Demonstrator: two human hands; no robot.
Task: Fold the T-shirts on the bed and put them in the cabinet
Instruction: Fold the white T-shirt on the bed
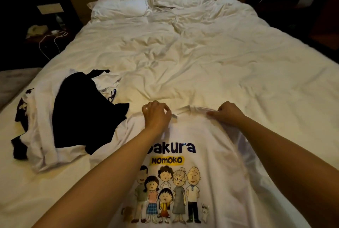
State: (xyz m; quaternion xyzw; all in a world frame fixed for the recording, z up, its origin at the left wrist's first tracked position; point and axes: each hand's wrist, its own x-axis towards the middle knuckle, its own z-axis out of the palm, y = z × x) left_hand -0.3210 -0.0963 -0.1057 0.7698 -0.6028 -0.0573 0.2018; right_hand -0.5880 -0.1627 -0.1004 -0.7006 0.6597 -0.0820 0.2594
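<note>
Early days: both hands, left hand (pixel 156 115) and right hand (pixel 227 113), pinch the shoulders of the white cartoon-print cotton T-shirt (pixel 211 154), spread unfolded at 6 o'clock on the white-sheeted bed (pixel 201 53), while the crumpled black-and-white T-shirt pile (pixel 73 114) waits at 9 o'clock, cabinet unseen.

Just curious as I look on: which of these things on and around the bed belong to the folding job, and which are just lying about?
Part of the job:
- white cartoon T-shirt, its collar end gripped by the left hand and right hand
- pile of black and white shirts waiting on the bed

Just lying about:
- pillows
- white cable and telephone beside the bed
</note>
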